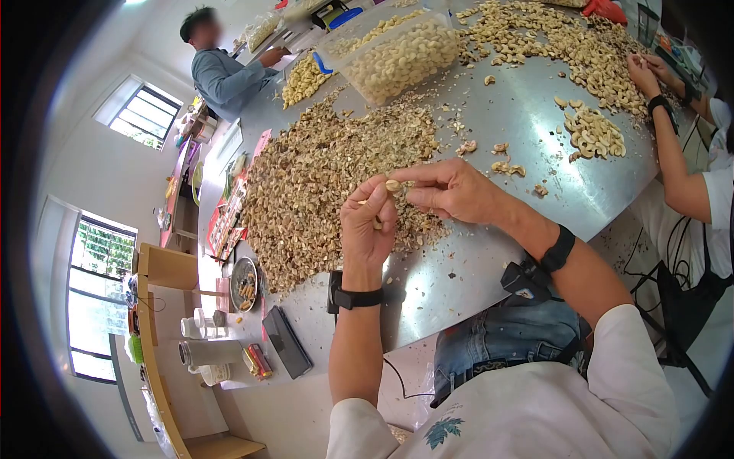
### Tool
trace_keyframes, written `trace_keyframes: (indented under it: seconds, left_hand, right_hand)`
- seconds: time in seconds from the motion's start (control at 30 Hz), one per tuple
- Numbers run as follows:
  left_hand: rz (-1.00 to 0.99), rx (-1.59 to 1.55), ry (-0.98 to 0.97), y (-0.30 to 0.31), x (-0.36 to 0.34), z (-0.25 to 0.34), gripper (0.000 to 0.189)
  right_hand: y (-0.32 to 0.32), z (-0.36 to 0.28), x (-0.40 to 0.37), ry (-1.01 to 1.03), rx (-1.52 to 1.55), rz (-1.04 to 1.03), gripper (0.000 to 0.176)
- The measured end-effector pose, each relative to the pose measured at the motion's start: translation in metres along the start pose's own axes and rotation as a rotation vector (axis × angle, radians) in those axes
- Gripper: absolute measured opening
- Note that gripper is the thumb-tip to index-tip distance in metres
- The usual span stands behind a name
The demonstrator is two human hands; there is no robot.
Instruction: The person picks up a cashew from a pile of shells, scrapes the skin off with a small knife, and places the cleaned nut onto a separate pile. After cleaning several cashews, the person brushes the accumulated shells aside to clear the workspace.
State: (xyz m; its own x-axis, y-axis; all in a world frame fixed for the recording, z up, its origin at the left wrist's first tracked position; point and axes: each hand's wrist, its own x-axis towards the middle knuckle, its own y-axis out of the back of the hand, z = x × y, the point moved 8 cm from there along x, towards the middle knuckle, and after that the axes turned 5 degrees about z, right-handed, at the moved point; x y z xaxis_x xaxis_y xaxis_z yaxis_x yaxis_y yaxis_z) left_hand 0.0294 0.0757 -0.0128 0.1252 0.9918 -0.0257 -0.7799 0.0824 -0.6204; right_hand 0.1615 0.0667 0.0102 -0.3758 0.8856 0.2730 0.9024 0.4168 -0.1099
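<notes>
A pale cashew nut is held up over the pile, pinched in the fingertips of my left hand. More pale nut shows against the curled fingers of that hand, partly hidden. My right hand comes in from the right, its index finger and thumb closed in at the same nut. Below and behind both hands spreads a large heap of brown skins and broken cashew pieces. A few loose cashews lie on the metal table just right of my right hand.
A clear plastic tub of cashews stands behind the heap. More cashews lie in a small pile and a big pile. A metal bowl, a phone and a thermos sit at left. Co-workers are at right and far left.
</notes>
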Motion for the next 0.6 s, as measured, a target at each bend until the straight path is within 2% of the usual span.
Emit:
trace_keyframes:
  seconds: [0.1,0.2,0.3,0.4,0.5,0.6]
  left_hand:
    - [0.007,0.008,0.002,-0.001,-0.001,-0.001,0.016]
    - [0.012,0.005,0.002,-0.003,-0.001,0.0,0.016]
    - [0.027,-0.004,0.0,-0.003,-0.001,0.0,0.016]
    - [0.035,-0.004,-0.006,-0.004,-0.002,0.001,0.016]
    - [0.05,0.021,-0.021,-0.004,-0.001,0.004,0.016]
    - [0.04,0.032,-0.031,-0.002,-0.001,0.003,0.017]
  right_hand:
    - [0.002,0.0,0.0,0.028,-0.051,0.0,0.032]
    - [0.003,0.0,0.004,0.21,-0.127,0.043,0.03]
    - [0.002,0.001,0.001,0.092,-0.153,0.061,0.029]
    - [0.001,0.014,-0.001,-0.236,0.359,0.041,0.031]
    - [0.001,0.009,0.0,-0.173,0.226,0.024,0.034]
    - [-0.002,-0.001,0.002,0.026,0.048,-0.044,0.038]
